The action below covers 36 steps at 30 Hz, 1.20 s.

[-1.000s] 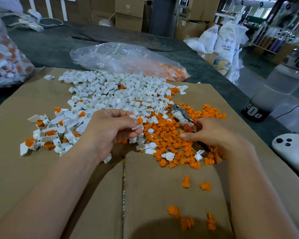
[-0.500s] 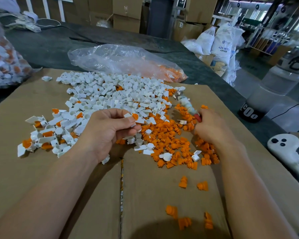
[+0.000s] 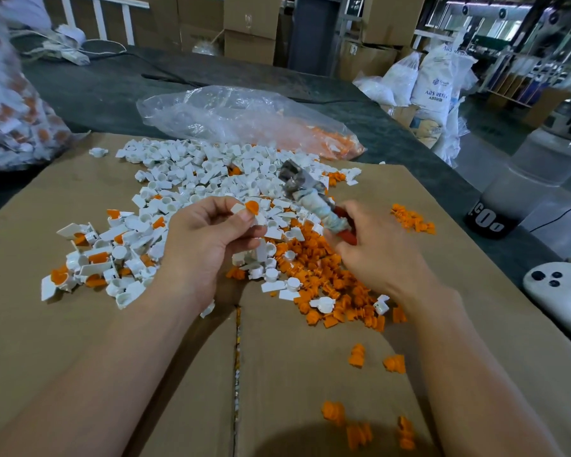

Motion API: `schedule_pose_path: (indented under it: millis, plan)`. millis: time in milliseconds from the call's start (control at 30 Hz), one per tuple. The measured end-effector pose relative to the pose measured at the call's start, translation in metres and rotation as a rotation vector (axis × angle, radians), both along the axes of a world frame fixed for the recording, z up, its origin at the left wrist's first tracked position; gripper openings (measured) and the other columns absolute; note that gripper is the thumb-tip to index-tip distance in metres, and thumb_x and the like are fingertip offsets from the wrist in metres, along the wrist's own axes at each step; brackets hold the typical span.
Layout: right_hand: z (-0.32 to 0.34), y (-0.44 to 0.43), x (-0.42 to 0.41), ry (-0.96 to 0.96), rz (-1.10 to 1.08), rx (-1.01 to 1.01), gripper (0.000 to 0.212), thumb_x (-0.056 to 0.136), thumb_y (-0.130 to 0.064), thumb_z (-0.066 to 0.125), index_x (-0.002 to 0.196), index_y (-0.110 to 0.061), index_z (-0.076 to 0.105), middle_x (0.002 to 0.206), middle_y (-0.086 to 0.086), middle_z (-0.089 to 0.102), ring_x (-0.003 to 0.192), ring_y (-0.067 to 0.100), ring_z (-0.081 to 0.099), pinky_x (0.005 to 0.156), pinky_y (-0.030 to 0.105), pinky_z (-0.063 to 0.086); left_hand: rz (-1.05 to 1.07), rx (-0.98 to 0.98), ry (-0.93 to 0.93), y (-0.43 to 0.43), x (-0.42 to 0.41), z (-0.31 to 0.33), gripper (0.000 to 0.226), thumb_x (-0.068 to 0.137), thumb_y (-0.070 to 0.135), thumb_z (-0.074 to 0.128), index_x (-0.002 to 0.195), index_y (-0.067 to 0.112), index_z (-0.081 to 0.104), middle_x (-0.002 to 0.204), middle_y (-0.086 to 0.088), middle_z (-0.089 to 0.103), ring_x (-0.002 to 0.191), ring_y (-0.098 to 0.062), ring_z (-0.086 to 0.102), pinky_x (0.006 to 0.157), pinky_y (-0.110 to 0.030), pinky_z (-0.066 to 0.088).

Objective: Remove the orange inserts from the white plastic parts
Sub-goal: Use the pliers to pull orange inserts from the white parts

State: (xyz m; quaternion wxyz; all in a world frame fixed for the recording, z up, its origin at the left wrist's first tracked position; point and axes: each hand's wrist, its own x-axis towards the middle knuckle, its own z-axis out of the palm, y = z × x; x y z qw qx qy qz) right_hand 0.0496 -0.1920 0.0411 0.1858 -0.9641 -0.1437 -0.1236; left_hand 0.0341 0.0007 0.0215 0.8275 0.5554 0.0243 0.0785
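The left hand (image 3: pixel 208 239) is pinching one white part (image 3: pixel 239 210) between the thumb and the curled fingers, and is holding it up above the heaps. An orange insert (image 3: pixel 252 206) is sitting in this part, at its upper right end. The right hand (image 3: pixel 376 249) is gripping a pair of pliers (image 3: pixel 310 196) by the handles, with the fingers closed around them. The handles are red and partly wrapped in pale tape, and the metal head is pointing up and to the left, close to the held part but not touching it.

Under both hands, a heap of orange inserts (image 3: pixel 327 268) is lying on the cardboard (image 3: pixel 80 324), with a few white parts mixed in. Behind the hands, a wide heap of white parts (image 3: pixel 211 173) is spreading across the cardboard. To the left of the left hand, a smaller group of parts with orange inside (image 3: pixel 89 255) is lying. Some loose inserts (image 3: pixel 356 356) are lying apart, nearer to the person.

Beyond the cardboard, a clear plastic bag (image 3: pixel 231 117) with some orange pieces in it is resting on the dark counter (image 3: pixel 96 90).
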Motion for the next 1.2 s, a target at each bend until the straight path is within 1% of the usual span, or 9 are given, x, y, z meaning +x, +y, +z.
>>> schedule_pose_path:
  millis: [67, 133, 300, 467, 567, 767, 933, 1100, 1200]
  plan:
    - [0.0, 0.004, -0.003, 0.029, 0.032, -0.017, 0.032, 0.089, -0.039, 0.052, 0.115, -0.022, 0.048, 0.097, -0.007, 0.05, 0.087, 0.012, 0.046, 0.068, 0.031, 0.042, 0.022, 0.011, -0.031, 0.0, 0.001, -0.001, 0.013, 0.082, -0.004, 0.058, 0.076, 0.008, 0.058, 0.059, 0.002, 0.067, 0.059, -0.013, 0.068, 0.05, -0.018, 0.052]
    - [0.0, 0.007, -0.004, 0.053, 0.061, -0.028, 0.032, 0.089, -0.04, 0.052, 0.115, -0.022, 0.048, 0.101, -0.006, 0.05, 0.091, 0.011, 0.045, 0.074, 0.033, 0.042, 0.036, 0.016, -0.054, 0.001, 0.001, -0.001, 0.013, 0.083, -0.003, 0.058, 0.077, 0.009, 0.058, 0.058, 0.004, 0.066, 0.059, -0.012, 0.068, 0.051, -0.018, 0.052]
    - [-0.001, 0.011, -0.004, 0.094, 0.126, -0.006, 0.035, 0.089, -0.041, 0.051, 0.119, -0.022, 0.047, 0.101, -0.009, 0.044, 0.094, 0.009, 0.038, 0.072, 0.026, 0.033, 0.053, 0.013, -0.087, 0.002, 0.002, -0.002, 0.013, 0.083, -0.002, 0.058, 0.077, 0.009, 0.058, 0.058, 0.004, 0.066, 0.059, -0.011, 0.067, 0.051, -0.018, 0.052]
    - [0.0, 0.013, -0.007, 0.132, 0.173, 0.015, 0.035, 0.088, -0.042, 0.052, 0.117, -0.023, 0.047, 0.099, -0.009, 0.045, 0.092, 0.009, 0.039, 0.062, 0.015, 0.028, 0.06, 0.011, -0.105, 0.001, 0.002, -0.001, 0.016, 0.083, -0.004, 0.056, 0.075, 0.01, 0.057, 0.058, 0.005, 0.066, 0.057, -0.01, 0.066, 0.05, -0.018, 0.052]
    - [0.0, 0.015, -0.008, 0.176, 0.183, 0.015, 0.036, 0.088, -0.042, 0.051, 0.117, -0.022, 0.047, 0.097, -0.01, 0.044, 0.089, 0.008, 0.04, 0.066, 0.024, 0.03, 0.069, 0.007, -0.114, 0.001, 0.002, -0.001, 0.018, 0.083, -0.005, 0.056, 0.074, 0.01, 0.057, 0.056, 0.005, 0.065, 0.054, -0.008, 0.065, 0.05, -0.017, 0.052]
    - [0.002, 0.015, -0.011, 0.218, 0.207, -0.005, 0.018, 0.09, -0.041, 0.049, 0.095, -0.024, 0.048, 0.079, -0.012, 0.043, 0.071, 0.004, 0.039, 0.056, 0.024, 0.026, 0.067, 0.011, -0.126, 0.0, 0.002, 0.0, 0.018, 0.081, -0.006, 0.056, 0.072, 0.009, 0.057, 0.055, 0.006, 0.064, 0.053, -0.007, 0.064, 0.052, -0.017, 0.053]
    - [0.003, 0.015, -0.012, 0.21, 0.211, -0.014, 0.015, 0.09, -0.04, 0.051, 0.083, -0.031, 0.041, 0.07, -0.01, 0.042, 0.063, 0.005, 0.04, 0.051, 0.025, 0.024, 0.056, 0.015, -0.121, 0.0, 0.002, -0.002, 0.018, 0.081, -0.008, 0.055, 0.072, 0.008, 0.057, 0.055, 0.005, 0.063, 0.052, -0.009, 0.063, 0.053, -0.018, 0.053]
    - [0.002, 0.018, -0.013, 0.227, 0.19, 0.044, 0.017, 0.089, -0.036, 0.054, 0.079, -0.033, 0.04, 0.068, -0.006, 0.048, 0.061, 0.012, 0.047, 0.054, 0.035, 0.04, 0.067, 0.005, -0.089, -0.001, 0.002, -0.003, 0.02, 0.083, -0.01, 0.053, 0.072, 0.007, 0.056, 0.053, 0.003, 0.061, 0.051, -0.01, 0.062, 0.052, -0.018, 0.053]
    - [-0.001, 0.022, -0.013, 0.197, 0.164, 0.033, 0.028, 0.088, -0.029, 0.056, 0.069, -0.034, 0.036, 0.066, -0.008, 0.046, 0.061, 0.012, 0.046, 0.055, 0.038, 0.042, 0.086, 0.011, -0.093, 0.0, 0.001, -0.002, 0.022, 0.084, -0.01, 0.053, 0.07, 0.007, 0.055, 0.05, 0.006, 0.06, 0.048, -0.008, 0.06, 0.052, -0.018, 0.053]
